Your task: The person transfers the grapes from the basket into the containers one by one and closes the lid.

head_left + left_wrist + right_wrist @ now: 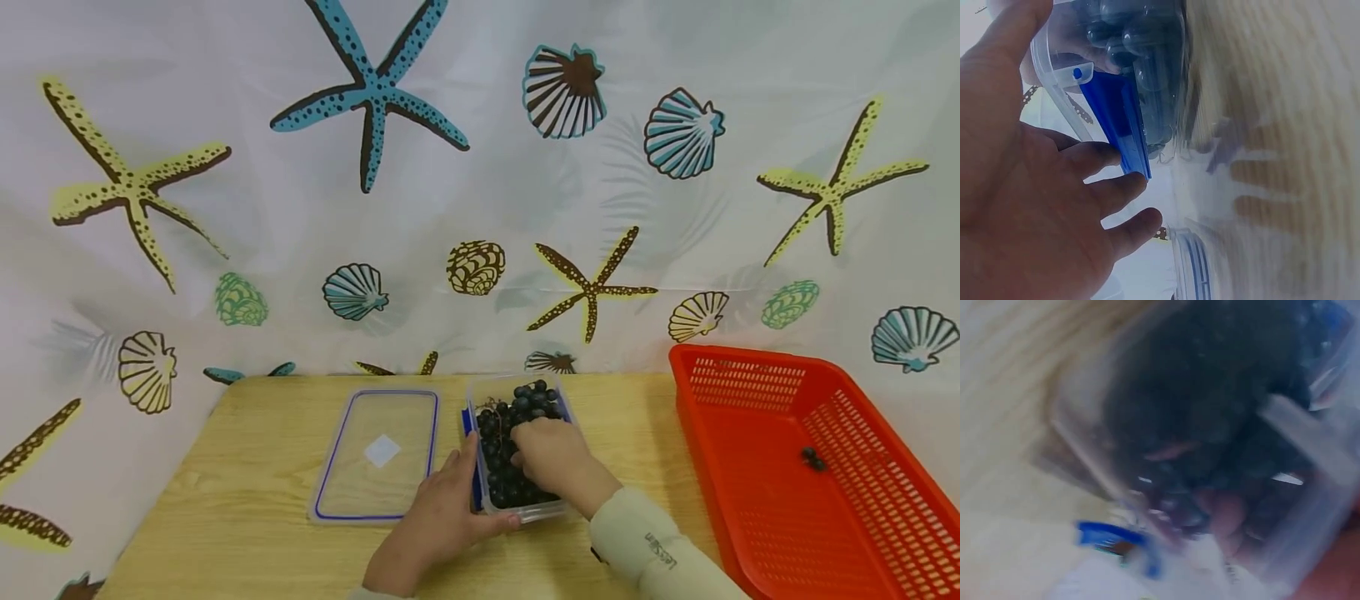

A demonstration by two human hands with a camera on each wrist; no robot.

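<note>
Dark grapes [506, 483] fill a clear plastic container [540, 513], with a thin brown stem [492, 414] showing among them. My left hand [442, 508] rests along the container's near left side, its fingers fairly straight. In the left wrist view those fingers [1125, 194] lie by a blue latch [1113, 112] on the container's wall. My right hand [555, 458] reaches in from the right, fingers curled down on the grapes; its fingertips are hidden in the head view. The right wrist view is blurred, with grapes [1204, 381] filling most of it.
Left of the container, a clear lid [345, 454] with a blue seal lies flat on the wooden table [225, 500]. At the right stands a red plastic basket [705, 475] holding a few loose grapes [812, 457]. A cloth patterned with shells and starfish [450, 192] hangs behind.
</note>
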